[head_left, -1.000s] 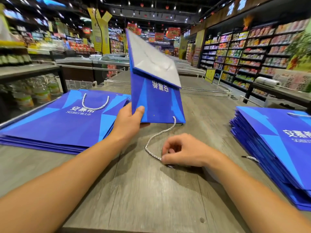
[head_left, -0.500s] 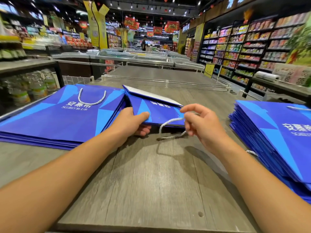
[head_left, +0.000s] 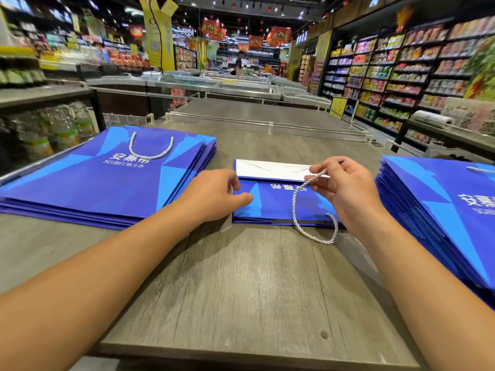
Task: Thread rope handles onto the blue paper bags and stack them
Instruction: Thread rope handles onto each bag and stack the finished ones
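A folded blue paper bag (head_left: pixel 273 202) lies flat on the grey wooden table (head_left: pixel 241 290), its white inner flap (head_left: pixel 270 170) showing at the far edge. My left hand (head_left: pixel 214 195) rests on the bag's left edge, thumb on the top face and fingers curled at the edge. My right hand (head_left: pixel 340 188) pinches one end of a white twisted rope handle (head_left: pixel 308 226) above the bag. The rope loops down over the bag's near edge onto the table.
On the left lies a stack of blue bags (head_left: pixel 107 178) with a rope handle (head_left: pixel 150 148) on the top one. Another stack of blue bags (head_left: pixel 442 210) sits on the right. Store shelves and freezers stand beyond the table's far edge.
The bag went from held upright in my left hand to lying flat on the table. My right hand picked the rope off the table and lifted its end over the bag.
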The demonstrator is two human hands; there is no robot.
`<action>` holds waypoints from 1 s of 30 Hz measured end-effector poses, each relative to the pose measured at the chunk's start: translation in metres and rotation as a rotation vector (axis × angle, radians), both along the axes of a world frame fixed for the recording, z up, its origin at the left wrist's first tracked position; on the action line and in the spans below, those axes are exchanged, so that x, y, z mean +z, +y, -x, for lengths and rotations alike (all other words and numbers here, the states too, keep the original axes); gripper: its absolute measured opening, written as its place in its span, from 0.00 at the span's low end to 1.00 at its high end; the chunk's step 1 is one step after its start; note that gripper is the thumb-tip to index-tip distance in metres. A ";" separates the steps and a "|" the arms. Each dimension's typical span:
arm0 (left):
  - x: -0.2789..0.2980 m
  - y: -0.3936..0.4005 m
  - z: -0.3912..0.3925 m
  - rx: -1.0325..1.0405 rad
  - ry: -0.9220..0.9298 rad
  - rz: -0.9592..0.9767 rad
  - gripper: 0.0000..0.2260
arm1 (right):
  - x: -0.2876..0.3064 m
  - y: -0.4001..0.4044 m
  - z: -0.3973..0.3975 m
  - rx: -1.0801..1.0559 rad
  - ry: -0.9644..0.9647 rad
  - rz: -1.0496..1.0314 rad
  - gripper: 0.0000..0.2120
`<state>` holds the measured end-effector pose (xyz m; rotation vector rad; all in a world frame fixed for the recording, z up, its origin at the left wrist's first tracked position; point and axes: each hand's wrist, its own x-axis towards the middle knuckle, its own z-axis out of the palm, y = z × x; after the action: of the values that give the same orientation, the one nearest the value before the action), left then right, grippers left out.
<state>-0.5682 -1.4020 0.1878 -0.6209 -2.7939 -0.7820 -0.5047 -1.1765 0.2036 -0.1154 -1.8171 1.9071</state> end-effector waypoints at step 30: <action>-0.009 0.012 -0.007 -0.312 -0.008 0.161 0.19 | -0.019 -0.005 0.002 0.014 -0.143 -0.709 0.12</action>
<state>-0.5614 -1.3896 0.1790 -1.1031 -2.8226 -0.6118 -0.5066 -1.1814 0.1841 0.0077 -2.4775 1.1832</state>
